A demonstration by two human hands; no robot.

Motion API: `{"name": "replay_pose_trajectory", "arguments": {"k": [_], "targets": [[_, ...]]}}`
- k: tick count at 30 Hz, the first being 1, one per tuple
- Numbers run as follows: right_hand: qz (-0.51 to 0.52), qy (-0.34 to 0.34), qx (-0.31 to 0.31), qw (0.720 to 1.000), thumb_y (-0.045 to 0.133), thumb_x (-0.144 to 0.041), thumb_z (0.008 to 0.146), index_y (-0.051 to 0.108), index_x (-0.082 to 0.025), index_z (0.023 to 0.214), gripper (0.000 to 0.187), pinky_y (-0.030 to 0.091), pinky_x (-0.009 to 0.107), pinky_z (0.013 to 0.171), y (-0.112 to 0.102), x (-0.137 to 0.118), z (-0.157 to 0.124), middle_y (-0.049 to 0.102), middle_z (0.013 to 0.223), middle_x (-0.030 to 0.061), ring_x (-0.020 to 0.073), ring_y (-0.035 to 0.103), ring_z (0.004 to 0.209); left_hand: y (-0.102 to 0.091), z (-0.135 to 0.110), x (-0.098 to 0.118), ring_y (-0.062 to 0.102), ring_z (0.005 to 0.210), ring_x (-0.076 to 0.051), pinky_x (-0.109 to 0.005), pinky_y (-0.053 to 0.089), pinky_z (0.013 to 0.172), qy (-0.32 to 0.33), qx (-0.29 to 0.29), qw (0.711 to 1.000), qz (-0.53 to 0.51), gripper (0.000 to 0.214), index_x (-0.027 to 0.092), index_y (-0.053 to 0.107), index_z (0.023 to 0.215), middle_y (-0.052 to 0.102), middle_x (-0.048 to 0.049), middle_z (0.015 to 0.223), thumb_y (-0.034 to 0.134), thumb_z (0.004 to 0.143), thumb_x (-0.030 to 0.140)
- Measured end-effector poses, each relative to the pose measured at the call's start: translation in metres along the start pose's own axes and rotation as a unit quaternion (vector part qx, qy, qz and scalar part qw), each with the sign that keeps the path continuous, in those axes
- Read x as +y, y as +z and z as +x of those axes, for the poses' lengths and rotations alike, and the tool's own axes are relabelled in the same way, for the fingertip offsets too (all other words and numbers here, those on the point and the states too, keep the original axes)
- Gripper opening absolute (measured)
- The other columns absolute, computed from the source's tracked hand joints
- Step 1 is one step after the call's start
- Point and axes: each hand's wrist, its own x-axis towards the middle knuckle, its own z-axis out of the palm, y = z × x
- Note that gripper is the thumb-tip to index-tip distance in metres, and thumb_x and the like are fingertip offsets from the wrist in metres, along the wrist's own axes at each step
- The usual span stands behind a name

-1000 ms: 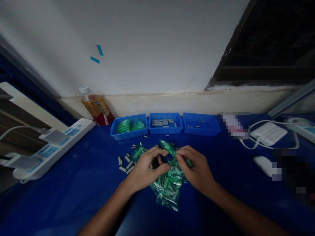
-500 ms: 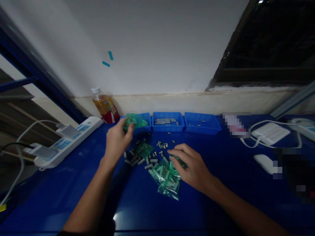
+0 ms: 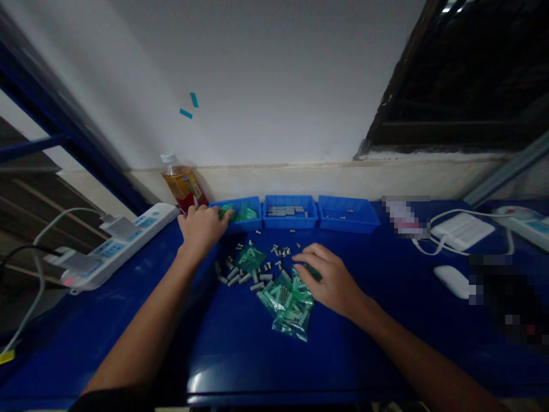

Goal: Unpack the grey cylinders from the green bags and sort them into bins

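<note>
My left hand point(image 3: 201, 227) reaches to the left blue bin point(image 3: 238, 214), its fingers closed on a small green bag point(image 3: 227, 213) at the bin's front left corner. My right hand point(image 3: 328, 278) rests on the blue table with curled fingers pinching a green bag point(image 3: 312, 271) at the top of a pile of green bags point(image 3: 288, 306) filled with small metal parts. Loose metal parts point(image 3: 261, 265) and one flat green bag point(image 3: 249, 258) lie between the hands.
Middle bin point(image 3: 290, 210) holds grey metal pieces; right bin point(image 3: 348, 214) holds a few small parts. A drink bottle point(image 3: 182, 186) stands by the wall. A white power strip point(image 3: 109, 246) lies at left. White adapter point(image 3: 461, 231), cables and a mouse point(image 3: 452, 280) lie at right.
Both hands held one green bag over the pile a second ago. My left hand carried a bag up-left to the left bin and lowered it there. My right hand stayed by the pile.
</note>
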Motion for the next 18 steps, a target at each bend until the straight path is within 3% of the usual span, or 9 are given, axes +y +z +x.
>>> {"name": "replay_pose_trajectory", "arguments": {"k": [3, 7, 10, 12, 13, 15, 18], "targets": [[0.001, -0.002, -0.016, 1.0, 0.052, -0.021, 0.087, 0.064, -0.02, 0.098, 0.016, 0.048, 0.033, 0.078, 0.002, 0.0, -0.001, 0.061, 0.089, 0.0059, 0.0175, 0.059, 0.083, 0.001, -0.006, -0.002, 0.05, 0.1, -0.037, -0.057, 0.037, 0.079, -0.007, -0.001, 1.0, -0.019, 0.041, 0.02, 0.068, 0.103, 0.066, -0.016, 0.101, 0.037, 0.088, 0.042], [0.008, 0.0, -0.035, 0.999, 0.054, -0.023, 0.087, 0.065, -0.019, 0.097, 0.016, 0.048, 0.032, 0.077, 0.004, -0.001, -0.002, 0.062, 0.089, 0.0058, 0.0175, 0.059, 0.082, 0.006, -0.014, -0.005, 0.044, 0.111, -0.036, -0.055, 0.038, 0.082, -0.011, 0.019, 0.998, -0.058, 0.038, 0.021, 0.061, 0.115, 0.064, -0.0153, 0.108, 0.037, 0.089, 0.033], [0.008, 0.007, -0.046, 0.999, 0.053, -0.023, 0.087, 0.065, -0.019, 0.098, 0.017, 0.048, 0.033, 0.078, 0.004, 0.0, -0.002, 0.062, 0.089, 0.0056, 0.0175, 0.059, 0.083, 0.006, -0.024, -0.004, 0.037, 0.119, -0.037, -0.051, 0.039, 0.085, -0.005, 0.083, 0.992, -0.09, 0.047, 0.015, 0.049, 0.129, 0.051, -0.0183, 0.128, 0.041, 0.088, 0.038], [0.004, 0.012, -0.051, 0.999, 0.053, -0.023, 0.087, 0.065, -0.019, 0.098, 0.017, 0.048, 0.033, 0.077, 0.003, 0.001, -0.001, 0.062, 0.089, 0.0055, 0.0177, 0.058, 0.083, 0.003, -0.033, -0.002, 0.043, 0.115, -0.033, -0.045, 0.04, 0.087, 0.029, 0.107, 0.986, -0.125, 0.048, 0.014, 0.05, 0.126, 0.051, -0.0169, 0.125, 0.041, 0.088, 0.044], [0.001, 0.013, -0.053, 0.999, 0.052, -0.023, 0.087, 0.065, -0.019, 0.098, 0.016, 0.048, 0.033, 0.077, 0.003, 0.001, -0.001, 0.062, 0.089, 0.0055, 0.0177, 0.058, 0.083, 0.001, -0.039, 0.0, 0.049, 0.108, -0.03, -0.041, 0.042, 0.086, 0.058, 0.085, 0.985, -0.141, 0.045, 0.016, 0.055, 0.119, 0.056, -0.0143, 0.117, 0.039, 0.089, 0.046], [-0.004, 0.014, -0.057, 0.998, 0.052, -0.024, 0.088, 0.064, -0.02, 0.098, 0.016, 0.047, 0.033, 0.078, 0.003, 0.0, -0.001, 0.062, 0.089, 0.0054, 0.0175, 0.058, 0.083, -0.004, -0.05, 0.005, 0.057, 0.093, -0.024, -0.034, 0.044, 0.079, 0.122, -0.015, 0.98, -0.155, 0.042, 0.02, 0.061, 0.101, 0.062, -0.0087, 0.1, 0.039, 0.088, 0.053], [-0.005, 0.01, -0.063, 0.998, 0.052, -0.023, 0.088, 0.064, -0.02, 0.098, 0.017, 0.047, 0.033, 0.077, 0.003, -0.001, -0.001, 0.063, 0.089, 0.0052, 0.0173, 0.059, 0.083, -0.008, -0.062, 0.014, 0.06, 0.087, -0.027, -0.033, 0.046, 0.068, 0.174, -0.158, 0.964, -0.121, 0.05, 0.021, 0.061, 0.093, 0.063, -0.008, 0.098, 0.049, 0.075, 0.067]]}}
